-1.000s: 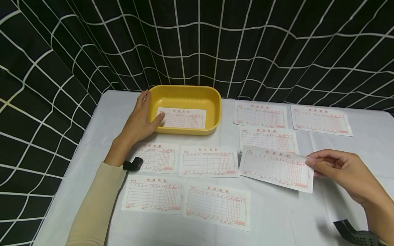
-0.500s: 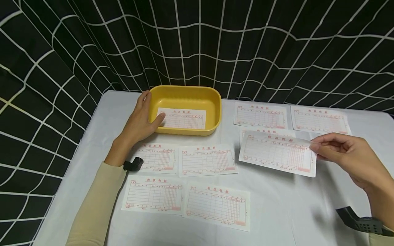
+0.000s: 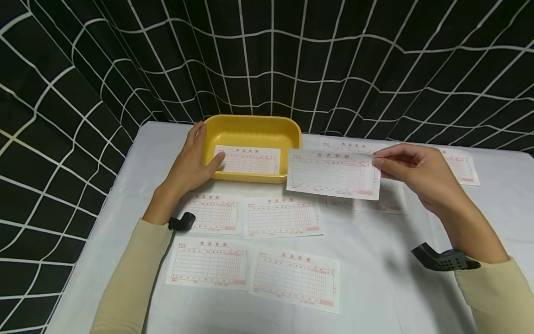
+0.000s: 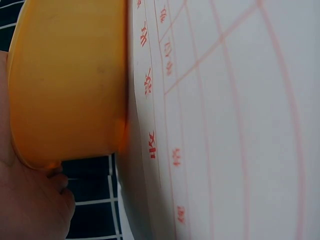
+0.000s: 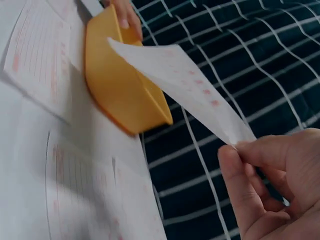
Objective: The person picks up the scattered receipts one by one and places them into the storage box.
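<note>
The right hand (image 3: 423,174) partly hides the far right slip (image 3: 464,170). The left sleeve (image 3: 125,283) is cut off; the held slip (image 3: 329,176) bears some unreadably small print.

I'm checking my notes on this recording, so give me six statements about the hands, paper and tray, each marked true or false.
1. The right hand pinches a printed slip near its edge. True.
2. The left hand grips the yellow tray. True.
3. No paper lies in the yellow tray. False: a receipt form lies inside it.
4. The backdrop is black with white lines. True.
5. The printed slip in the right hand lies flat. False: it is held up above the white tabletop.
6. The printing on the receipt form is blue. False: it is red.
</note>
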Demonstrator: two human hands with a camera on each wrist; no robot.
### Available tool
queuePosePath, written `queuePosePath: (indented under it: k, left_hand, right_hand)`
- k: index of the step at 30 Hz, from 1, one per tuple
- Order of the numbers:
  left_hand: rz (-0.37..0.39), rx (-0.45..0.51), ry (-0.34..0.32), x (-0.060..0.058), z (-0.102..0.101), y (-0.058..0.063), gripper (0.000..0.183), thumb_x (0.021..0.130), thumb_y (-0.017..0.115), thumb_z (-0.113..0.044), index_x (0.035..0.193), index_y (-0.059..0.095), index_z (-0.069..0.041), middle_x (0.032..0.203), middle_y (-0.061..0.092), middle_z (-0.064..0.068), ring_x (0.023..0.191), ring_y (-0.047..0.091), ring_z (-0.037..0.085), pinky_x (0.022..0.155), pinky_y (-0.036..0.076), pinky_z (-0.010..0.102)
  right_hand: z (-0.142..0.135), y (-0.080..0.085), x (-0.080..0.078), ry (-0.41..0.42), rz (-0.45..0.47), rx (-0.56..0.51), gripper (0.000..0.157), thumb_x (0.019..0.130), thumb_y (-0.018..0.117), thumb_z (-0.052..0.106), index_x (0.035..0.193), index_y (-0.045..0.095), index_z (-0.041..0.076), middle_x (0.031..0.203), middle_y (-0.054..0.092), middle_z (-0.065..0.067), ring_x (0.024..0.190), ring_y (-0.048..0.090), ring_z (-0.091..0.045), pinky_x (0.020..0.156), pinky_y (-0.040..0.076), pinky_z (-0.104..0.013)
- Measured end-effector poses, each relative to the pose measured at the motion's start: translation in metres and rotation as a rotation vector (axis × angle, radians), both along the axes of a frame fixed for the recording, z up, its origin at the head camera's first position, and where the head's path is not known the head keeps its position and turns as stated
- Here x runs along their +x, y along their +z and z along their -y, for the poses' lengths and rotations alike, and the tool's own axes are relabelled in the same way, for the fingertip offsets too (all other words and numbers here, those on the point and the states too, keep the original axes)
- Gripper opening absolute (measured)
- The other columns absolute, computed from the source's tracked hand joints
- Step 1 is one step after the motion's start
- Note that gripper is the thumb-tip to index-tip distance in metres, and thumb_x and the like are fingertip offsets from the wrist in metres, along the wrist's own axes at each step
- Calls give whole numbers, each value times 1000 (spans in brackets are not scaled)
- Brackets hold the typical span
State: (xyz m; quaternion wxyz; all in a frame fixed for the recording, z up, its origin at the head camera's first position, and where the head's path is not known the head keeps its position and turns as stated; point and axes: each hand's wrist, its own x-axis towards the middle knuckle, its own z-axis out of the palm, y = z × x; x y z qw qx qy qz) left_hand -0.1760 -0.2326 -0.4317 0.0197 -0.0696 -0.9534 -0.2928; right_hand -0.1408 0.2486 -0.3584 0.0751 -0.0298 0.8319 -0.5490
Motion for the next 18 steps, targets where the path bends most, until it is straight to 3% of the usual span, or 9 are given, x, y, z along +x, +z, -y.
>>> queuePosePath:
  k: [9,18]
  left_hand:
    - [-10,2,-6,-2,0,0,95,99,60,-50,171,13,-11,179,10,9,157,36,40,127,34,59]
    - [-14,-1,-15,-1,0,0,95,100,61,-48,170,14,-6,178,12,13,158,35,40,128,34,58]
  right_hand:
    - [57,9,-29,22,-21,55,23,100,73,17,118,72,2,97,72,16,89,73,-2,83,63,-20]
    - [100,7,-49,55,-8,77,21,100,73,14,118,73,3,106,73,-2,86,71,-6,81,63,-19]
